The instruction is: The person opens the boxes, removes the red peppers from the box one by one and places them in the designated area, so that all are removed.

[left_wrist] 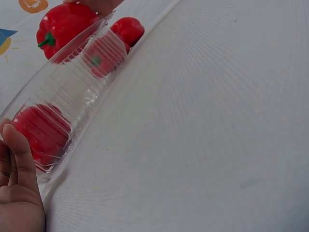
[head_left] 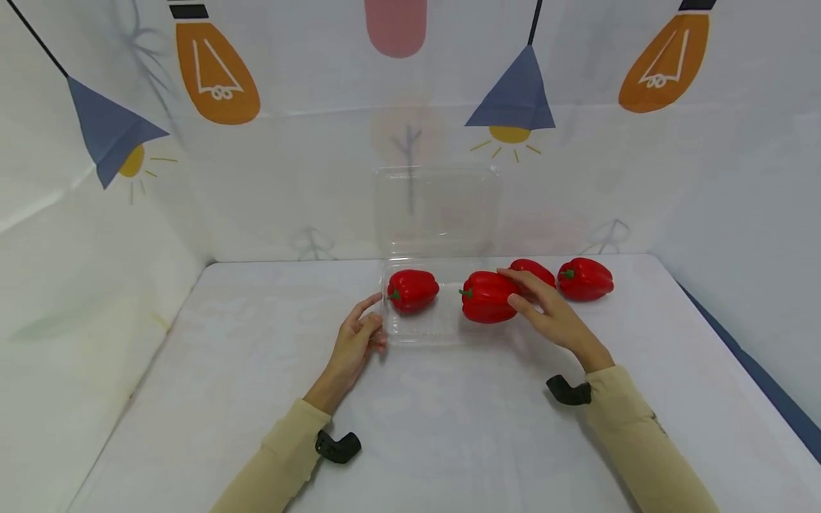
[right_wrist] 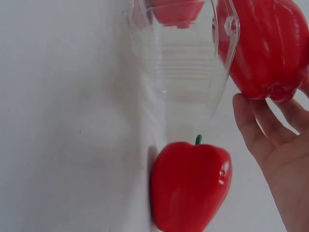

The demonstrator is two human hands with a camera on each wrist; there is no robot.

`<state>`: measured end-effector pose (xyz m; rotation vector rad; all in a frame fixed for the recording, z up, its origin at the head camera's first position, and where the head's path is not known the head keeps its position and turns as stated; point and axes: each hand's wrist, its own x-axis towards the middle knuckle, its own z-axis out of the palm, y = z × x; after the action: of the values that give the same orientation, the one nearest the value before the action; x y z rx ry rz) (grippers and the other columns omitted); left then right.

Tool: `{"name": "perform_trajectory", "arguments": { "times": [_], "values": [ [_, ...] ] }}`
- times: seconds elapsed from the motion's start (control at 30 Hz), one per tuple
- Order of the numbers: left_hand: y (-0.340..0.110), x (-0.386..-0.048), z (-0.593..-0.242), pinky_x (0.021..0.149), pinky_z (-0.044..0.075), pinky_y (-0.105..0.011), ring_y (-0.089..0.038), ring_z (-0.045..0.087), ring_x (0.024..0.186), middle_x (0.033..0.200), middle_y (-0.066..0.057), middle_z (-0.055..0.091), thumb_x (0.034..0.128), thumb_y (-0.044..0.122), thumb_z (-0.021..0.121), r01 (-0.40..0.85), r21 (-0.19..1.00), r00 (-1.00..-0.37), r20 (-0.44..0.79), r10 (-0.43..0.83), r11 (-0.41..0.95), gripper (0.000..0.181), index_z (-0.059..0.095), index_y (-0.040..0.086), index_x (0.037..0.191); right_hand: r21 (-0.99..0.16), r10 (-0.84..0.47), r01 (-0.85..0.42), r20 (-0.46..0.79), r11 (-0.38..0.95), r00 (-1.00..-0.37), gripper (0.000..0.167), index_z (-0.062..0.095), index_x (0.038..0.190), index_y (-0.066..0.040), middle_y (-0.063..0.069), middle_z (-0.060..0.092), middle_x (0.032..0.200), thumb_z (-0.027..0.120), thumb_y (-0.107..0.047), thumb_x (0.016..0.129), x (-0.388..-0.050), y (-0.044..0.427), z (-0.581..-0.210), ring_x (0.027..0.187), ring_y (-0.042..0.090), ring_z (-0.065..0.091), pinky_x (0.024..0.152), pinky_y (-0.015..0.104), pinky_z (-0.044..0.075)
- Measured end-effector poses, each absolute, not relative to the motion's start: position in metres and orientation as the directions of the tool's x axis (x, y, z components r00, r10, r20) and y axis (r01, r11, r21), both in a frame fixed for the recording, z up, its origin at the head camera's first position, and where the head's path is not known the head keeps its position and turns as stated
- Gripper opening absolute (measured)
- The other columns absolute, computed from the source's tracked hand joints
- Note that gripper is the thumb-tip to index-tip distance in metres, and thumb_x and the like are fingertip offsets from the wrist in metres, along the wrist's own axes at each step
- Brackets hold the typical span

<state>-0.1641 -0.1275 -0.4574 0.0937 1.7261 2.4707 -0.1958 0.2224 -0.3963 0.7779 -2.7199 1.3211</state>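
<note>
A clear plastic clamshell box (head_left: 417, 336) lies with its lid (head_left: 442, 206) raised behind it. In its left part lies a red bell pepper (head_left: 412, 291). My left hand (head_left: 351, 345) touches the box's left wall from outside, index finger extended and thumb near the front corner. Over the box's right part, my right hand (head_left: 551, 313) grips a second red bell pepper (head_left: 489, 298) by its bottom end, green stem pointing left. In the right wrist view, that held pepper (right_wrist: 270, 43) is above the rim, with fingertips on its end.
Right of the box, a red bell pepper (head_left: 532, 271) sits partly hidden behind the right hand. Another red bell pepper (head_left: 585, 278) lies farther right. A white cloth (head_left: 256, 320) covers the table, and a printed curtain (head_left: 308, 157) hangs behind it.
</note>
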Motion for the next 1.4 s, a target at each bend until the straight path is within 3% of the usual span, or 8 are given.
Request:
{"name": "perform_trajectory", "arguments": {
  "times": [0.43,0.67,0.87,1.13,1.4],
  "values": [
    [-0.128,-0.164,-0.46,0.052,0.048,-0.017,-0.006,0.054,0.057,0.068,0.006,0.054,0.0984,0.011,0.048,-0.07,0.941,-0.989,-0.021,0.149,-0.332,0.044,0.038,0.011,0.141,-0.758,-0.38,-0.427,0.254,0.493,-0.889,0.052,0.037,0.144,-0.022,0.001,0.039,0.147,0.053,-0.012,0.095,-0.191,0.243,-0.401,0.123,0.001,0.041,0.093,0.006,0.039],
    [-0.128,-0.162,-0.462,0.051,0.048,-0.018,-0.007,0.054,0.056,0.067,0.004,0.053,0.098,0.01,0.048,-0.079,0.935,-0.99,-0.032,0.138,-0.345,0.043,0.039,0.012,0.14,-0.779,-0.373,-0.423,0.262,0.462,-0.89,0.052,0.039,0.143,-0.023,0.002,0.041,0.144,0.053,-0.012,0.095,-0.183,0.252,-0.401,0.121,0.003,0.043,0.091,0.008,0.043],
    [-0.129,-0.162,-0.462,0.05,0.048,-0.018,-0.006,0.054,0.055,0.067,0.005,0.054,0.0984,0.008,0.046,-0.081,0.935,-0.99,-0.034,0.139,-0.345,0.043,0.039,0.012,0.14,-0.771,-0.367,-0.442,0.289,0.458,-0.884,0.054,0.039,0.143,-0.014,0.005,0.042,0.141,0.054,-0.005,0.092,-0.182,0.261,-0.403,0.119,0.0,0.044,0.088,0.007,0.044],
    [-0.127,-0.164,-0.461,0.052,0.049,-0.018,-0.006,0.055,0.057,0.068,0.006,0.054,0.098,0.013,0.05,-0.075,0.94,-0.988,-0.025,0.154,-0.333,0.045,0.037,0.012,0.142,-0.758,-0.345,-0.44,0.298,0.481,-0.89,0.054,0.038,0.143,-0.014,-0.002,0.044,0.14,0.054,-0.005,0.093,-0.18,0.276,-0.406,0.119,-0.005,0.043,0.086,0.006,0.045],
    [-0.128,-0.166,-0.46,0.049,0.048,-0.018,-0.005,0.055,0.054,0.066,0.006,0.053,0.0981,0.005,0.045,-0.076,0.934,-0.991,-0.031,0.134,-0.35,0.043,0.039,0.011,0.14,-0.744,-0.335,-0.433,0.292,0.509,-0.896,0.053,0.038,0.144,-0.014,-0.007,0.044,0.138,0.053,-0.006,0.093,-0.179,0.286,-0.411,0.119,-0.007,0.042,0.089,0.003,0.041]
  ]
}}
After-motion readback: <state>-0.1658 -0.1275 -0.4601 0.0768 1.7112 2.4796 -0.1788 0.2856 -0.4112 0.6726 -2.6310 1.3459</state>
